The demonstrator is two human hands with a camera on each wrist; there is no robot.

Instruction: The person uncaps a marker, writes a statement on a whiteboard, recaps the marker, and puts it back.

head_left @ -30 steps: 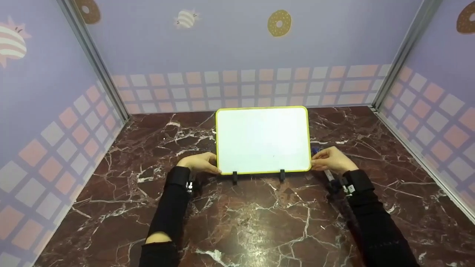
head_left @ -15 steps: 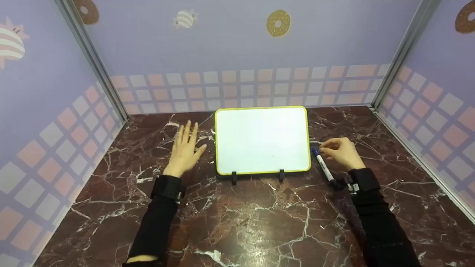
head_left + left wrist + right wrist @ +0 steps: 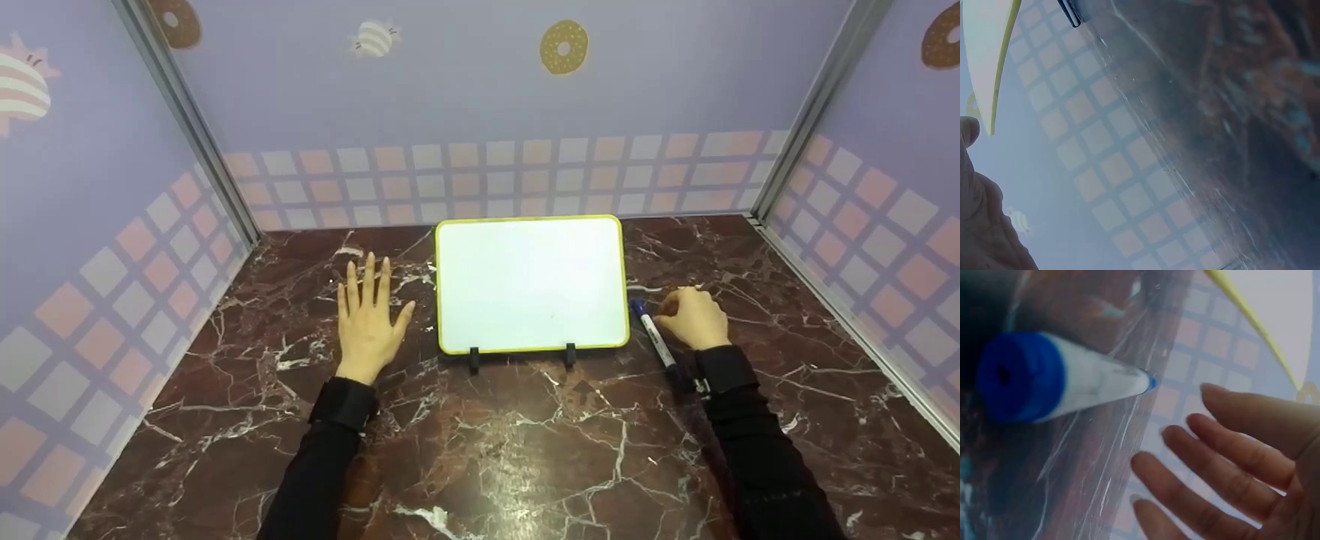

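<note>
A small whiteboard [image 3: 532,285] with a yellow frame stands propped on two black feet [image 3: 474,360] in the middle of the table. Left of it, my left hand [image 3: 369,322] lies palm down with fingers straight and spread, apart from the board. My right hand [image 3: 694,319] is to the right of the board, its fingers loosely bent and holding nothing. Between that hand and the board lies a whiteboard marker [image 3: 656,341] with a white barrel and blue ends. In the right wrist view the marker [image 3: 1092,377] sits apart from the fingertips [image 3: 1148,464].
The table [image 3: 495,450] is dark red marbled stone. Patterned lilac panels [image 3: 465,90] close it in at the back and both sides, with metal posts [image 3: 187,120] at the corners.
Both hands have let go of the whiteboard's lower corners. The left moved left and flattened out; the right drew away rightward, uncovering the marker. The board stays in place.
</note>
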